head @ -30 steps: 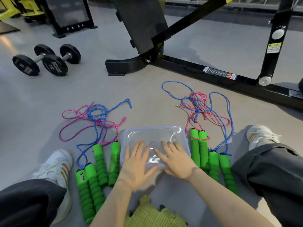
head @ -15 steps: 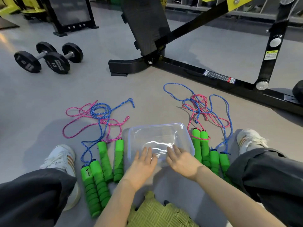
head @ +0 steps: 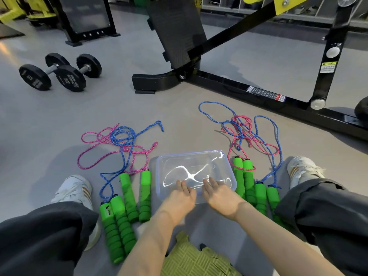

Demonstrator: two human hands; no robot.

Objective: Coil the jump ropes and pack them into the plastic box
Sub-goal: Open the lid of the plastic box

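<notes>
Far up and to the left of the left hand (head: 179, 198), two black dumbbells (head: 59, 74) lie side by side on the floor. Closer in, a white shoe (head: 73, 191) pokes from a dark trouser leg, its heel hidden.

Just outside that hand sprawl the left jump ropes (head: 119, 144), one pink cord and one blue, loose and uncoiled. Their four green foam handles (head: 127, 202) lie in a row.

Now the hands. The left hand lies palm down, fingers fairly straight, tips on the near edge of the clear plastic box (head: 196, 153), gripping nothing. The right hand (head: 221, 196) sits right alongside, flat too, tips on the same edge. Glare makes it hard to tell whether any fingertip dips inside.

The box sits directly ahead of both hands. Just outside the right hand lie the right jump ropes (head: 251, 134), again one pink and one blue. The near ends of the four right-side handles (head: 248, 180) are hidden behind forearm and trouser leg. Beyond them is a second shoe (head: 304, 168).

Farther out, a black machine frame (head: 229, 85) is cut off at the top and right. Under the wrists, a yellow-green mat (head: 195, 259) is cropped by the bottom edge.
</notes>
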